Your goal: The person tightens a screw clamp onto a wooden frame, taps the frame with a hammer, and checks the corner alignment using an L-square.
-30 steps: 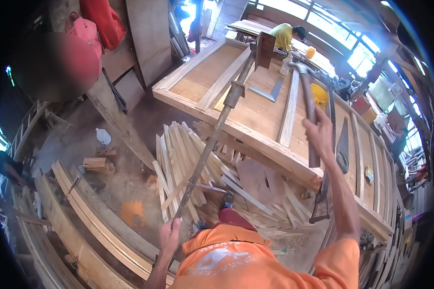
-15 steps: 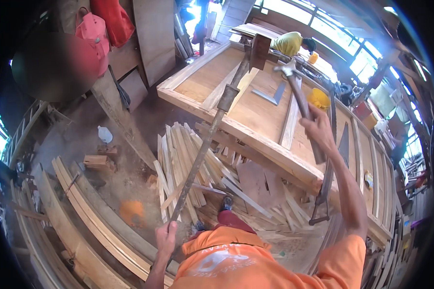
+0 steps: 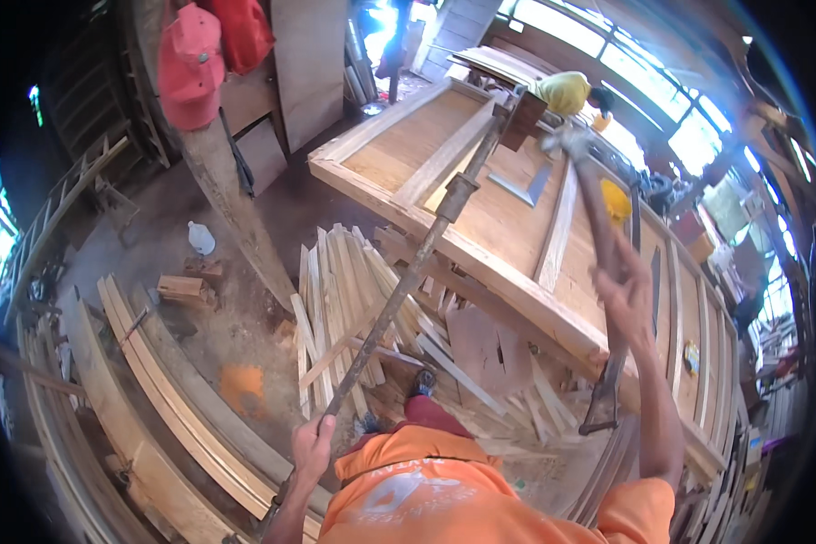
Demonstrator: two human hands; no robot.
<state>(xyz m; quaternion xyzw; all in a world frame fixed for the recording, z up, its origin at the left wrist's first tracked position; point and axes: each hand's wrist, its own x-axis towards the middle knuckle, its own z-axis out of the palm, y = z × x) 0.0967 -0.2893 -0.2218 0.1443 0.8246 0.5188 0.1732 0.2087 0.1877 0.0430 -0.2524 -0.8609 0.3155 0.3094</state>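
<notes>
My left hand (image 3: pixel 313 449) is closed round the lower part of a long metal bar clamp (image 3: pixel 394 304), which slants up and away. Its sliding jaw (image 3: pixel 456 197) lies over the near edge of a framed wooden panel (image 3: pixel 467 238). A dark wood block (image 3: pixel 522 121) sits at the clamp's far end. My right hand (image 3: pixel 627 290) is round the handle of a hammer (image 3: pixel 594 186), raised over the panel and blurred; some fingers look loosened. A second bar clamp (image 3: pixel 612 385) runs along the panel beside my right forearm. A metal square (image 3: pixel 521 186) lies on the panel.
Thin wood strips (image 3: pixel 340 299) are heaped on the floor below the panel. Long boards (image 3: pixel 168 390) lie at the left, near a post (image 3: pixel 231 213) hung with a pink cap (image 3: pixel 190 68). A person in yellow (image 3: pixel 562 91) bends at the panel's far end.
The clamp's far end and wood block have shifted right in view. My right hand and the hammer have moved slightly right, the fingers less tightly wrapped. The whole view has turned a little.
</notes>
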